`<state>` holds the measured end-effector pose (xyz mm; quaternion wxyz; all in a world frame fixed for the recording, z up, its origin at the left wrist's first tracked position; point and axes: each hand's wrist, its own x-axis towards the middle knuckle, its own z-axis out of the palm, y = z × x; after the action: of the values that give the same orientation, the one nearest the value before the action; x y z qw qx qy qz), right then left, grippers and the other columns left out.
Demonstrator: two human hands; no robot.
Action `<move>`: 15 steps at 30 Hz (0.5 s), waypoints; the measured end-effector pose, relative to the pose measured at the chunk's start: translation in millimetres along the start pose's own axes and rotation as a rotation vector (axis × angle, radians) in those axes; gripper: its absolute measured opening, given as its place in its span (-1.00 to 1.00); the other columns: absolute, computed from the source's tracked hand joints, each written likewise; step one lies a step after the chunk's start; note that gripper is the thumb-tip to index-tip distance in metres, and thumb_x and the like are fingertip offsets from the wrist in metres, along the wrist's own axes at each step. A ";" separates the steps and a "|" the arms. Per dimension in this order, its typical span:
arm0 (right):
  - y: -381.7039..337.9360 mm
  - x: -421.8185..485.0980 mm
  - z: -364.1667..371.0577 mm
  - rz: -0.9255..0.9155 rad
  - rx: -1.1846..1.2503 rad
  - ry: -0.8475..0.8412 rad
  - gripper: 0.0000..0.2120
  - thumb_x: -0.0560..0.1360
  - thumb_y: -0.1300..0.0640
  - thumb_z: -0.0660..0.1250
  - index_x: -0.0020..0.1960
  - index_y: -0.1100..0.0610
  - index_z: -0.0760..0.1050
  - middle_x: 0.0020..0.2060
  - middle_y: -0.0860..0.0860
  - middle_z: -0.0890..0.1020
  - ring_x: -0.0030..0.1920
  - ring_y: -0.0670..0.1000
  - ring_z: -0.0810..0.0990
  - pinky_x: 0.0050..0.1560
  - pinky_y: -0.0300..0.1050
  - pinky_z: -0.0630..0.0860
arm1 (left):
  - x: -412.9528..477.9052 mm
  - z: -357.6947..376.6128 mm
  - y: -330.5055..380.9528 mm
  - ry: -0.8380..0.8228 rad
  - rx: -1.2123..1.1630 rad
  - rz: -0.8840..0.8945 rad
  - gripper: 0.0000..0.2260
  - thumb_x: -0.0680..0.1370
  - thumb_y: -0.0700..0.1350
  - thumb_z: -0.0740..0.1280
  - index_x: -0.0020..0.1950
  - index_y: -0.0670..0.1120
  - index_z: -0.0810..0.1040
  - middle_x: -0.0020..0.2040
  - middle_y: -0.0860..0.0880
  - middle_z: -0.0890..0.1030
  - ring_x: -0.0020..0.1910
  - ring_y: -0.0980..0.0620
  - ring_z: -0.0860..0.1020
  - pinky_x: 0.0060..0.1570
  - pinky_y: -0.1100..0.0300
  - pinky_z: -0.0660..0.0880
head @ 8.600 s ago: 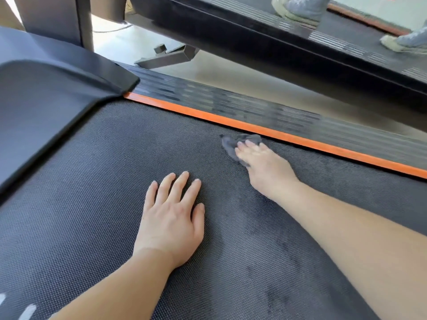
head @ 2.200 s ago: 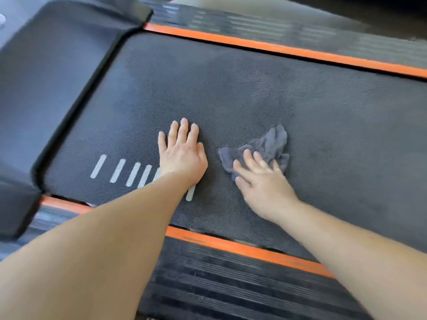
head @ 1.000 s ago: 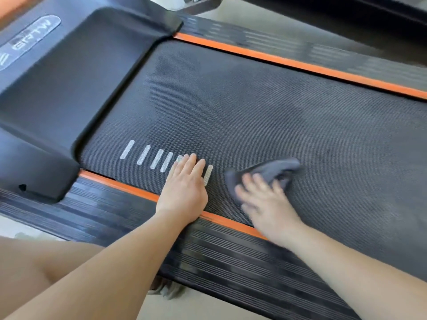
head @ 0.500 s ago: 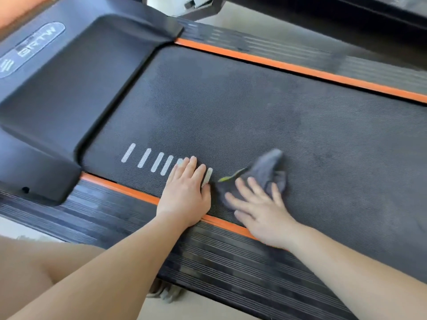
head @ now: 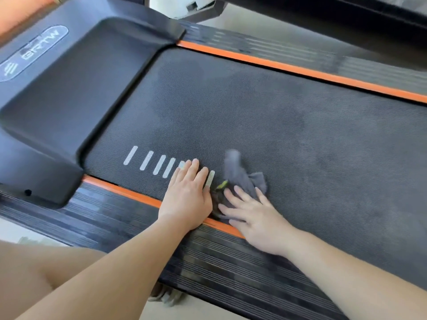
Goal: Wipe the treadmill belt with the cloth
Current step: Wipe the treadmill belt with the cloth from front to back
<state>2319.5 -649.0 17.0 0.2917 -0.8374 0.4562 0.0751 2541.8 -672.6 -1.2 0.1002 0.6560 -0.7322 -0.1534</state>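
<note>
Just below the centre of the frame, the right hand's fingers (head: 244, 197) lie spread and nearly straight on top of the grey cloth (head: 240, 176), pressing it down rather than gripping it. The cloth is bunched and blurred. It rests on the treadmill belt (head: 277, 125) at its near edge, with a small yellow-green tag showing at its left side. The heel of the right hand (head: 256, 218) sits over the near orange strip (head: 120, 189).

Immediately to the left, the left hand (head: 187, 195) is flat and holds nothing. Its fingers (head: 194, 172) are straight and close together, covering part of the row of white stripes (head: 147, 160). Its thumb side is just beside the cloth; whether they touch cannot be told. It appears to serve as a brace.

Further out, the ribbed near side rail (head: 115, 218) crosses the lower frame. The dark motor cover (head: 69, 88) fills the upper left, and the far orange strip (head: 277, 63) runs along the top.

The wiping looks well under way. Darker, mottled patches across the middle and right of the belt suggest those areas have been covered. The stretch beside the motor cover looks more even, so it may still need a pass, as does the spot under the left hand. The belt runs out of frame to the right, so its state there cannot be judged.
</note>
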 end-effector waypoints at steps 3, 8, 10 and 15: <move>26.8 -2.0 -15.4 0.016 -0.085 0.053 -0.34 0.54 -0.30 -0.23 0.59 -0.28 0.22 0.60 -0.30 0.04 0.62 -0.23 -0.09 0.63 -0.02 -0.22 | 1.4 -1.2 0.3 0.006 -0.015 -0.002 -0.51 0.62 0.02 0.10 0.52 -0.08 0.41 0.63 -0.14 0.27 0.63 -0.14 0.14 0.61 -0.07 0.07; 84.8 -9.5 -39.0 0.639 -0.029 0.224 -0.48 0.71 -0.11 -0.09 0.66 -0.09 0.10 0.68 -0.02 0.01 0.66 0.04 -0.04 0.59 0.16 0.05 | -0.6 -3.0 1.3 0.000 -0.016 -0.006 -0.54 0.65 -0.04 0.21 0.57 -0.05 0.35 0.65 -0.10 0.20 0.65 -0.08 0.06 0.63 -0.02 -0.03; 81.3 -9.0 -41.7 0.676 -0.041 0.182 -0.50 0.72 -0.08 -0.06 0.65 -0.08 0.08 0.68 -0.01 -0.02 0.65 0.07 -0.05 0.56 0.23 0.17 | -0.1 -3.1 1.7 0.003 -0.009 0.003 -0.54 0.65 -0.04 0.21 0.56 -0.05 0.35 0.65 -0.10 0.21 0.65 -0.09 0.07 0.63 -0.02 -0.01; 10.7 12.0 -11.4 0.028 -0.004 0.048 -0.53 0.71 -0.14 0.02 0.61 -0.15 0.26 0.65 -0.17 0.06 0.66 -0.05 -0.08 0.62 0.24 -0.05 | 0.2 0.2 -0.1 0.016 0.008 0.011 -0.53 0.60 -0.06 0.17 0.52 -0.07 0.41 0.62 -0.15 0.28 0.62 -0.14 0.16 0.60 -0.08 0.09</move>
<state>2316.2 -668.5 17.2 0.2779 -0.8331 0.4745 0.0597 2541.7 -672.8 -1.5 0.1043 0.6537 -0.7355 -0.1445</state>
